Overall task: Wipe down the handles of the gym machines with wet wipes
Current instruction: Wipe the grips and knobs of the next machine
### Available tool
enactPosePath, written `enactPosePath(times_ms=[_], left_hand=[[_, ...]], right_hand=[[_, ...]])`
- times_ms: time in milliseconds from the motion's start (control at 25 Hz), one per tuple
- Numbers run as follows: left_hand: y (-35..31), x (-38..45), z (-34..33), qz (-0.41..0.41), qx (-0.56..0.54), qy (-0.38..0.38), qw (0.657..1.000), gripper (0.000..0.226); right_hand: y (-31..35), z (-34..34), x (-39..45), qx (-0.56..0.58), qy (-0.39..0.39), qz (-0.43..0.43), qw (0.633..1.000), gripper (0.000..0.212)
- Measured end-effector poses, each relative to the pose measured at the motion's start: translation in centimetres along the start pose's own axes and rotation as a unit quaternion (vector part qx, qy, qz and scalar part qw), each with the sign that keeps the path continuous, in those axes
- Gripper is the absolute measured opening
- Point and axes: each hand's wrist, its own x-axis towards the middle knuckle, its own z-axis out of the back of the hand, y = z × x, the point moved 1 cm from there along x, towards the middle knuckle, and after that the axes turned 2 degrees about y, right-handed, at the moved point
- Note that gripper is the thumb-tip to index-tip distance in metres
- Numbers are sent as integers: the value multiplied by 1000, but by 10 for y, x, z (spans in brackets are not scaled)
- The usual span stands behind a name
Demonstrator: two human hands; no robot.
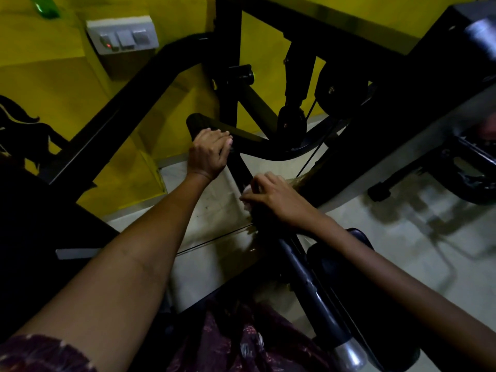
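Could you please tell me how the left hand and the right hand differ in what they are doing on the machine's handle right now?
The left hand grips the black handle bare, near its far end; the right hand sits nearer the person, lower on the same bar. The right hand presses a white wet wipe to the bar; the left hand holds nothing else. Both hands are closed around the same handle.
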Motion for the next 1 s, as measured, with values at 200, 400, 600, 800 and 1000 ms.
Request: enactPosePath(times_ms=[200,400,600,800,1000], left_hand=[[-2,0,0,2,-6,1,1000,31],[0,0,1,22,-30,32,999,34],[0,3,3,32,-27,45,998,35],[-2,5,4,27,-18,57,998,35],[-5,4,8,41,-25,90,995,38]], right_hand=[[-7,2,3,56,-10,5,998,34],[-16,0,54,55,-11,-11,998,19],[13,8,-9,-61,9,147,987,21],[12,13,-6,-123,36,170,977,24],[12,6,-3,-73,4,102,992,19]])
